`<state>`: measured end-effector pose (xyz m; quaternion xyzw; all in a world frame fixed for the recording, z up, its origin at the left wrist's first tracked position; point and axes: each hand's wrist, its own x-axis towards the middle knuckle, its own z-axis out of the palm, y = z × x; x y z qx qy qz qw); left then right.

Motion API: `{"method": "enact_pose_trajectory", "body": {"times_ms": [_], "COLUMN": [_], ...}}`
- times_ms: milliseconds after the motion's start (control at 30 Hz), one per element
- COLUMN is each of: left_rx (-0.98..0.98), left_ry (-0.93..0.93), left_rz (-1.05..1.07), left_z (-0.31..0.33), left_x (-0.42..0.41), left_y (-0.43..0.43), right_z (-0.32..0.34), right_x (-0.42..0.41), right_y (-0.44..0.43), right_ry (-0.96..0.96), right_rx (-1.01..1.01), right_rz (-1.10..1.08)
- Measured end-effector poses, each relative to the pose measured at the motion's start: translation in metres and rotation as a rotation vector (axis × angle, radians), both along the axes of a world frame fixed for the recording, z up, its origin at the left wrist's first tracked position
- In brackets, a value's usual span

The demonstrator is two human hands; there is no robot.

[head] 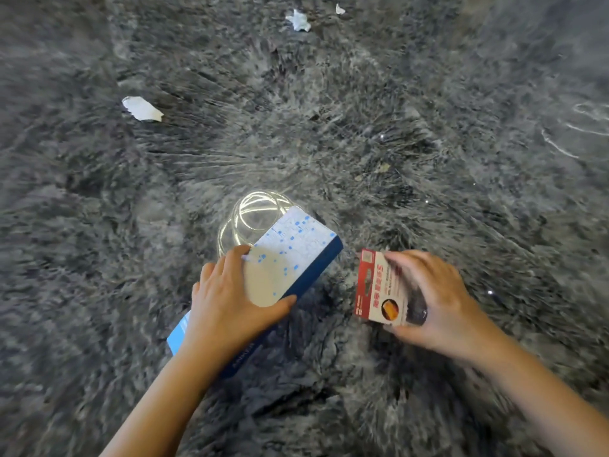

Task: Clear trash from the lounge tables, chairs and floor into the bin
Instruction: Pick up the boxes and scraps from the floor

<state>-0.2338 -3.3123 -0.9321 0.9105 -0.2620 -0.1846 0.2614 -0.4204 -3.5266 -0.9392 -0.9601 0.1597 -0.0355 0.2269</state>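
The left hand [230,305] grips a long white box with blue dots [296,255]. Its fingers lie over the near left edge of the pale top face and the thumb presses along the dark blue side. The box runs from under the wrist up and to the right. Whether it rests on the rug or is lifted off it, I cannot tell.

Just beside it, apart from the blue side, the right hand [441,301] holds a small red and white carton [379,288]. The fingers curl over the carton's far edge and the thumb sits under its near edge, with the printed face turned toward the camera.

Behind the far end of the box, a coil of clear tubing [250,212] lies on the shaggy grey rug [428,127], partly hidden by the box.

Farther out lie bits of white paper: a torn scrap [141,108] to the left, well apart from both hands, a crumpled piece [298,20] near the top and a tiny scrap [340,9] beside it.
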Motion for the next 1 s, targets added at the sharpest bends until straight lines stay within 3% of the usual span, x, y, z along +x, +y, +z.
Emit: {"method": "enact_pose_trajectory", "body": {"times_ms": [167,267,433,567,733,867,1000], "left_rx": [-0.172,-0.249,-0.39,-0.514,-0.622,-0.577,-0.56], "left_ry": [0.318,0.401,0.6,0.777,0.784,0.637,0.648], "left_rz": [0.136,0.157,0.176,0.183,0.16,0.081,0.097], "left_z": [0.0,-0.001,0.004,0.012,0.019,0.021,0.023], "left_x": [-0.001,-0.007,-0.02,-0.032,-0.041,-0.046,-0.05], "left_y": [-0.005,-0.006,-0.011,-0.017,-0.022,-0.024,-0.026], "right_z": [0.021,0.027,0.025,0.021,0.02,0.019,0.019], "right_x": [0.027,0.037,0.05,0.056,0.055,0.053,0.051], "right_y": [0.014,0.026,0.047,0.059,0.064,0.064,0.06], "right_ry": [-0.114,-0.15,-0.259,-0.235,-0.196,-0.185,-0.188], "right_rx": [0.147,0.259,0.631,0.823,0.904,0.921,0.936], "right_rz": [0.007,0.007,-0.195,-0.239,-0.299,-0.312,-0.301]}}
